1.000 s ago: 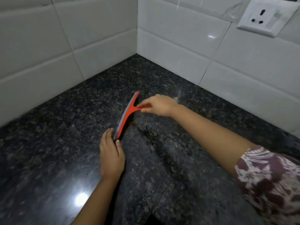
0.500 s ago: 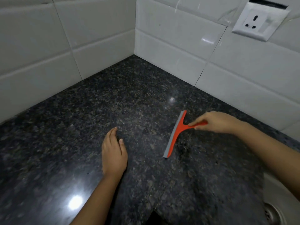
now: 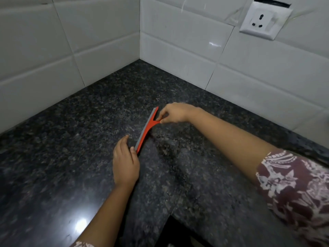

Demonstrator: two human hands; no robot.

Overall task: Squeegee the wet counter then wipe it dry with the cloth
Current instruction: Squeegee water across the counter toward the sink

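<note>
A red squeegee (image 3: pixel 146 131) with a grey rubber blade lies edge-down on the dark speckled granite counter (image 3: pixel 89 136). My right hand (image 3: pixel 175 113) grips its short handle from the right. My left hand (image 3: pixel 125 161) lies flat on the counter with straight fingers, its fingertips right beside the near end of the blade. Wet streaks show on the stone to the right of the blade. No cloth is in view.
White tiled walls (image 3: pixel 178 43) meet in a corner behind the counter. A white wall socket (image 3: pixel 261 20) sits high on the right wall. A dark gap (image 3: pixel 179 230) opens at the counter's near edge. A lamp glare shines at the lower left.
My right hand has swept the squeegee back to the left, from the right part of the counter to beside my left hand. My left hand has stayed put.
</note>
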